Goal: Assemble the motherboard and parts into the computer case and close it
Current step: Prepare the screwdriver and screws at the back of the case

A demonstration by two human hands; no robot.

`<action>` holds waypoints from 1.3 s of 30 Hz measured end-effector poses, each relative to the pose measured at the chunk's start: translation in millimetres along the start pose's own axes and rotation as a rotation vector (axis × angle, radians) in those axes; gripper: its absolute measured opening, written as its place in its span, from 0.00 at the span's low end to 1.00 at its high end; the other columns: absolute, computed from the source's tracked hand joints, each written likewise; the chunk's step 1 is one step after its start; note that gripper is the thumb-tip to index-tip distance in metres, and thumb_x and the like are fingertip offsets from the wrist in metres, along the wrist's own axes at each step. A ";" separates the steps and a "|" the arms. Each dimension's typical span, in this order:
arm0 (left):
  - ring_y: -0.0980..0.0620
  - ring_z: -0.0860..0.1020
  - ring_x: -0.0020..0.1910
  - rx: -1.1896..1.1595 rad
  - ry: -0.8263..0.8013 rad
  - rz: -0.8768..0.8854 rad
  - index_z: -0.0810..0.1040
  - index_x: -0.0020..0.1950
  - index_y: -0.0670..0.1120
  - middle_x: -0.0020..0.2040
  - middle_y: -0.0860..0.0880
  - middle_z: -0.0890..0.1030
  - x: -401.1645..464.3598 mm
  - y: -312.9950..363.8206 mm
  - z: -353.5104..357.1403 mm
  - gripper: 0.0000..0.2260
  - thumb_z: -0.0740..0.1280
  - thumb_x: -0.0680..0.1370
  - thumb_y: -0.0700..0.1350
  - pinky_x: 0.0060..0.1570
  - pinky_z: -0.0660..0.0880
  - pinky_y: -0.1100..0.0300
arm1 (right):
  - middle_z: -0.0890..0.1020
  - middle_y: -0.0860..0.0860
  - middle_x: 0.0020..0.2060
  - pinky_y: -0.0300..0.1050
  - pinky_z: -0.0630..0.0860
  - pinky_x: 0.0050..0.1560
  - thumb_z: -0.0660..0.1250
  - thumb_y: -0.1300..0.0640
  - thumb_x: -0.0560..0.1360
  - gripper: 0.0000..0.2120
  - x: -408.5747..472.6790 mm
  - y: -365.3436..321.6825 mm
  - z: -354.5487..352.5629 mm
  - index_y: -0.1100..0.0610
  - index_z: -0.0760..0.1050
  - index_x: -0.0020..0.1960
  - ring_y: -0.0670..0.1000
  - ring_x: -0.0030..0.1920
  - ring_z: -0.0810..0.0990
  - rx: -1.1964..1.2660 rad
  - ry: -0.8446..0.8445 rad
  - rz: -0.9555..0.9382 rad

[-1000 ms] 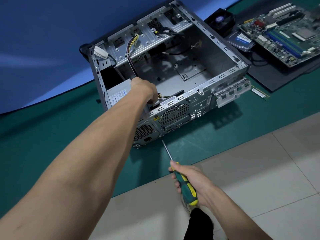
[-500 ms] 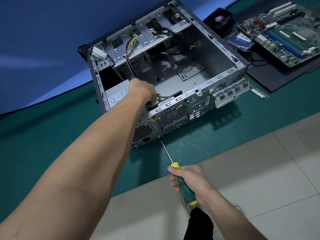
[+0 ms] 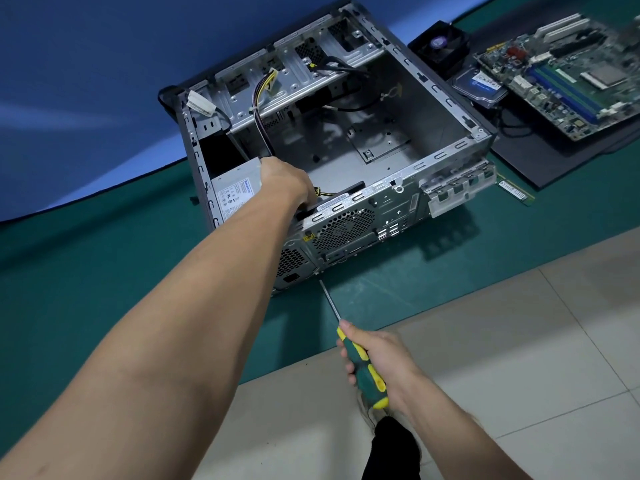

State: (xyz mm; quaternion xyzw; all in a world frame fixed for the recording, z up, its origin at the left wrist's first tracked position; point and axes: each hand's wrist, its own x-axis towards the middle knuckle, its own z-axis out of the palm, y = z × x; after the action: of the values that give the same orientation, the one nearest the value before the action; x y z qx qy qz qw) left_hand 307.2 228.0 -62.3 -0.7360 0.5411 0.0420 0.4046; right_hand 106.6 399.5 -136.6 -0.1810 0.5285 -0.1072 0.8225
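The open metal computer case (image 3: 446,109) lies on its side on the green mat, its inside bare apart from cables. A grey power supply (image 3: 235,192) sits in its near left corner. My left hand (image 3: 284,181) reaches into the case and grips the power supply's inner edge, with the fingers hidden. My right hand (image 3: 377,358) holds a green and yellow screwdriver (image 3: 360,365), whose tip points at the case's lower rear corner. The motherboard (image 3: 568,74) lies on a black mat at the far right.
A black CPU fan (image 3: 440,43) and a hard drive (image 3: 481,86) lie beside the motherboard. A RAM stick (image 3: 514,192) rests on the green mat (image 3: 86,271) right of the case. Pale floor tiles (image 3: 519,341) lie in front, and a blue backdrop behind.
The screwdriver tip has edged slightly closer to the case's rear corner. My left hand stays on the power supply.
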 end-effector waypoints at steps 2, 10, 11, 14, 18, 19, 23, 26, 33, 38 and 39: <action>0.48 0.74 0.44 0.001 0.009 0.001 0.74 0.46 0.50 0.44 0.52 0.76 -1.5 0.7 -1.0 0.11 0.54 0.80 0.51 0.42 0.64 0.58 | 0.77 0.53 0.27 0.38 0.70 0.22 0.70 0.49 0.72 0.16 0.2 -4.0 -4.8 0.63 0.81 0.38 0.49 0.23 0.73 0.107 -0.107 0.132; 0.47 0.76 0.36 -0.777 0.272 -0.024 0.79 0.41 0.44 0.39 0.48 0.81 -27.7 -1.7 -12.6 0.09 0.59 0.74 0.39 0.42 0.71 0.55 | 0.77 0.51 0.27 0.37 0.68 0.23 0.74 0.55 0.71 0.11 -0.9 -6.7 -4.1 0.59 0.75 0.38 0.47 0.22 0.73 -0.208 0.052 -0.039; 0.48 0.77 0.38 -1.052 0.314 -0.032 0.81 0.44 0.45 0.42 0.49 0.83 -35.6 0.2 -13.4 0.11 0.59 0.75 0.39 0.44 0.74 0.55 | 0.77 0.52 0.27 0.37 0.68 0.22 0.74 0.56 0.71 0.11 -0.6 -4.8 -1.5 0.59 0.74 0.37 0.47 0.21 0.72 -0.205 0.092 -0.071; 0.55 0.75 0.34 -1.611 0.585 -0.176 0.81 0.43 0.46 0.39 0.52 0.82 -73.6 7.2 -9.0 0.10 0.60 0.77 0.39 0.39 0.73 0.57 | 0.77 0.52 0.27 0.37 0.68 0.22 0.71 0.54 0.74 0.11 -3.4 -1.0 0.9 0.61 0.76 0.40 0.48 0.21 0.72 -0.087 0.025 -0.027; 0.63 0.68 0.29 -1.713 1.052 -0.297 0.74 0.35 0.42 0.29 0.56 0.72 -146.3 22.1 31.6 0.08 0.58 0.72 0.39 0.31 0.64 0.71 | 0.77 0.50 0.28 0.37 0.71 0.23 0.64 0.48 0.78 0.16 -3.9 -2.0 -5.5 0.62 0.79 0.46 0.46 0.23 0.73 0.149 -0.214 0.189; 0.61 0.67 0.29 -1.737 1.044 -0.274 0.73 0.34 0.41 0.28 0.55 0.71 -160.3 30.0 46.4 0.08 0.58 0.71 0.39 0.30 0.63 0.70 | 0.78 0.50 0.29 0.37 0.72 0.23 0.64 0.47 0.78 0.17 -2.9 -2.8 -7.9 0.62 0.78 0.47 0.46 0.24 0.74 0.126 -0.234 0.191; 0.50 0.73 0.29 -1.718 0.298 -0.388 0.77 0.36 0.43 0.32 0.48 0.79 -165.5 63.2 99.4 0.12 0.59 0.76 0.43 0.34 0.74 0.55 | 0.81 0.50 0.30 0.38 0.73 0.25 0.61 0.46 0.79 0.18 -2.1 -5.1 -7.3 0.60 0.79 0.49 0.48 0.27 0.78 -0.063 -0.193 0.157; 0.47 0.77 0.31 -1.868 -0.360 -0.306 0.78 0.44 0.39 0.38 0.42 0.81 -150.5 73.2 110.4 0.17 0.57 0.82 0.50 0.33 0.77 0.56 | 0.81 0.49 0.29 0.38 0.72 0.26 0.61 0.45 0.79 0.18 -2.8 -5.4 -3.8 0.60 0.78 0.47 0.48 0.26 0.77 -0.081 -0.169 0.159; 0.54 0.79 0.25 -2.088 -0.383 -0.251 0.77 0.42 0.41 0.29 0.48 0.82 -137.9 83.0 120.0 0.11 0.60 0.81 0.42 0.27 0.77 0.64 | 0.78 0.52 0.31 0.41 0.73 0.33 0.71 0.52 0.73 0.09 -10.0 3.6 -6.7 0.54 0.75 0.37 0.53 0.31 0.78 -0.537 0.154 -0.096; 0.51 0.83 0.33 -2.335 -0.458 -0.220 0.77 0.49 0.39 0.36 0.45 0.84 -140.9 87.7 124.0 0.11 0.58 0.82 0.42 0.29 0.78 0.61 | 0.75 0.50 0.28 0.37 0.64 0.22 0.67 0.50 0.76 0.12 -11.4 7.3 -10.4 0.57 0.78 0.40 0.48 0.23 0.71 -0.093 0.008 0.100; 0.50 0.84 0.35 -2.371 -0.477 -0.201 0.76 0.49 0.39 0.38 0.44 0.85 -140.9 86.7 126.0 0.11 0.57 0.82 0.42 0.29 0.78 0.61 | 0.75 0.49 0.27 0.35 0.62 0.19 0.65 0.49 0.76 0.14 -13.7 5.7 -12.1 0.58 0.79 0.41 0.46 0.21 0.69 0.073 -0.097 0.188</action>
State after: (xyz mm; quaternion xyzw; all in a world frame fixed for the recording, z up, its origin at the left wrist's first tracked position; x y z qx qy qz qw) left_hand 224.7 408.7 -123.9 -0.6622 0.0192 0.6141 -0.4290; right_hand 89.8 407.5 -132.1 -0.1053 0.4983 -0.0397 0.8597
